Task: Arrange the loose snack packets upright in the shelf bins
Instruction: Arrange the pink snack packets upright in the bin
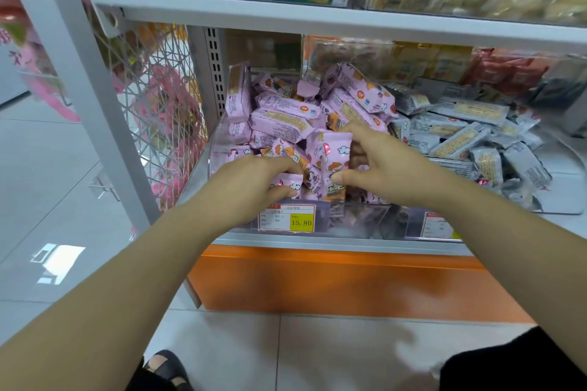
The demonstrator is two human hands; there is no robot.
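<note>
A clear plastic bin [219,143] on the low shelf holds several loose pink snack packets [286,119] heaped at mixed angles. My right hand [381,165] pinches one pink packet [335,162] that stands upright at the bin's front, thumb on its near face and fingers behind it. My left hand [251,184] grips another pink packet [290,184] low at the front of the bin, just left of the upright one. One pink packet [238,95] stands on end against the bin's left wall.
A neighbouring bin to the right holds several grey packets [460,133]. A price tag [287,217] reading 15.80 hangs on the shelf front. The upper shelf [317,14] carries green-and-white cracker packs. A white wire basket [152,105] stands to the left, above tiled floor.
</note>
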